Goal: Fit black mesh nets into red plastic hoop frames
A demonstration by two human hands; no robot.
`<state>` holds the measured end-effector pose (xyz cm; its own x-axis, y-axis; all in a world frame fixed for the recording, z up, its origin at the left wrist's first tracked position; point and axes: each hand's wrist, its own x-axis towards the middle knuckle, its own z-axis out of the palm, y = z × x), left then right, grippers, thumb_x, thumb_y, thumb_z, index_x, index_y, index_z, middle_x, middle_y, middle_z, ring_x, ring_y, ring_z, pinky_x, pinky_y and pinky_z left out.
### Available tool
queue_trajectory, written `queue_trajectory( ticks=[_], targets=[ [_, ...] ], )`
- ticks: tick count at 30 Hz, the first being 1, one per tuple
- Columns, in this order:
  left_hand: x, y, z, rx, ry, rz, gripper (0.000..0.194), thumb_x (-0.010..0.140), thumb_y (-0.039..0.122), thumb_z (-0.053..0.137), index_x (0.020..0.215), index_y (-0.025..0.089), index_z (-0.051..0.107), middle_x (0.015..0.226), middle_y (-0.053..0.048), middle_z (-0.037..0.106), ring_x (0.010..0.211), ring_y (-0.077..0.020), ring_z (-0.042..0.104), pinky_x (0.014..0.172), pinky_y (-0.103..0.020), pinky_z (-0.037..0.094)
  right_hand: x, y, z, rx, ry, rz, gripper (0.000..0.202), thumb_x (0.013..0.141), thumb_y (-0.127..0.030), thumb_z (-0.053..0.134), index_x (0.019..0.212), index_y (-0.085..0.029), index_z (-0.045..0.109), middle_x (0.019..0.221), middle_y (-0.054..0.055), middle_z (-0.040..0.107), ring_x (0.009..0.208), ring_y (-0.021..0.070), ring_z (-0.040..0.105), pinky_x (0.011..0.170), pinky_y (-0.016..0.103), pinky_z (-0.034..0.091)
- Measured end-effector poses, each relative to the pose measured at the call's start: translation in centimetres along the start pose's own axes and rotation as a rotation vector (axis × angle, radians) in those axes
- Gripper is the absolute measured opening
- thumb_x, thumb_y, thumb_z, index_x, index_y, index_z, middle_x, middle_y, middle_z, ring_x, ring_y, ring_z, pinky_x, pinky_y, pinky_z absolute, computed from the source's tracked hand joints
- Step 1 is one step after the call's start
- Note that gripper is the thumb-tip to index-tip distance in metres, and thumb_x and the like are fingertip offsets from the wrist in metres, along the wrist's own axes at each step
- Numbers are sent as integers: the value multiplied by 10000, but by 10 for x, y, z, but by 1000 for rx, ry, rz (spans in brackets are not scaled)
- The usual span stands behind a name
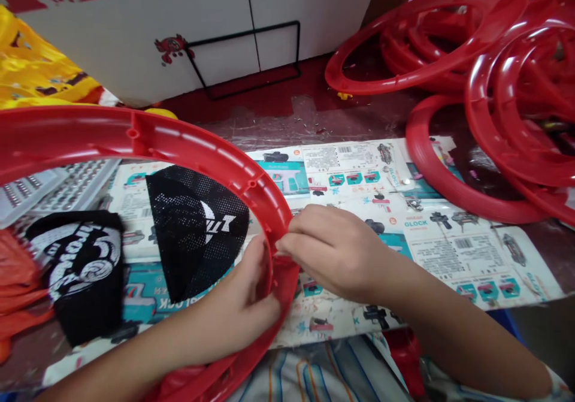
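Note:
A large red plastic ring (202,144) with a hollow, ribbed channel spans the left and centre of the view. My left hand (245,306) grips its right side from the inner edge, fingers wrapped round the rim. On the same side, slightly higher, the fingertips of my right hand (332,249) pinch together at the channel; anything between them is too small to make out. Beneath the ring lie a black mesh piece with a white print (197,222) and, farther left, a black cloth piece with white lettering (85,270).
More red rings (426,78) are piled at the right. Printed cardboard sheets (431,258) cover the table. At the left are trays of small metal parts (76,186), orange material (22,288) and yellow printed material (36,66). A black wire frame (242,32) stands by a white box (126,42).

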<state>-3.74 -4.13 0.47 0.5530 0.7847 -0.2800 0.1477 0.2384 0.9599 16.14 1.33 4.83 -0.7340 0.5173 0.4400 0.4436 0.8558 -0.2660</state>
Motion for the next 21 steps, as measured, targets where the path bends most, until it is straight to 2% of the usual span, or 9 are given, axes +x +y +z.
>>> queue_trajectory(
  ticks=[4,8,11,13,17,21],
  targets=[
    [-1,-1,0,-14,-13,-15,718,853,77,487,1480,285,207,1368,-87,499,1145,-215,556,1035,-377,432,0,3,-3,149,-92,105,268,978,-176,446,859,-110,677,823,65,630,752,151,524,685,268,436],
    [-3,3,-2,-29,-60,14,633,908,184,521,1481,315,285,1488,-57,400,1350,-276,395,1161,-418,285,1,2,-3,236,-107,165,219,962,-173,483,843,-124,660,823,52,630,743,139,533,682,259,431],
    [-3,6,-3,-88,-23,7,494,985,331,435,1470,307,343,1511,-40,386,1401,-287,323,1192,-427,230,2,2,-2,262,-81,160,196,946,-158,511,835,-114,667,804,48,629,729,134,534,673,253,419],
    [-3,7,-3,-72,25,-20,449,1008,368,385,1451,298,376,1496,-42,408,1381,-272,346,1187,-410,241,2,3,-1,287,-70,162,199,943,-163,520,827,-111,674,786,44,625,716,130,533,665,248,415],
    [-1,5,0,-62,37,-29,409,1001,356,430,1404,290,404,1408,-59,497,1246,-234,488,1111,-369,360,2,2,-2,365,-58,187,165,904,-131,556,809,-116,690,750,25,625,681,115,533,632,229,397],
    [1,5,3,-83,35,16,434,989,316,463,1399,266,331,1336,-87,543,1185,-225,550,1065,-377,416,1,-4,-1,356,-82,234,159,886,-146,578,772,-136,688,722,9,633,651,107,528,605,225,369]
  ],
)
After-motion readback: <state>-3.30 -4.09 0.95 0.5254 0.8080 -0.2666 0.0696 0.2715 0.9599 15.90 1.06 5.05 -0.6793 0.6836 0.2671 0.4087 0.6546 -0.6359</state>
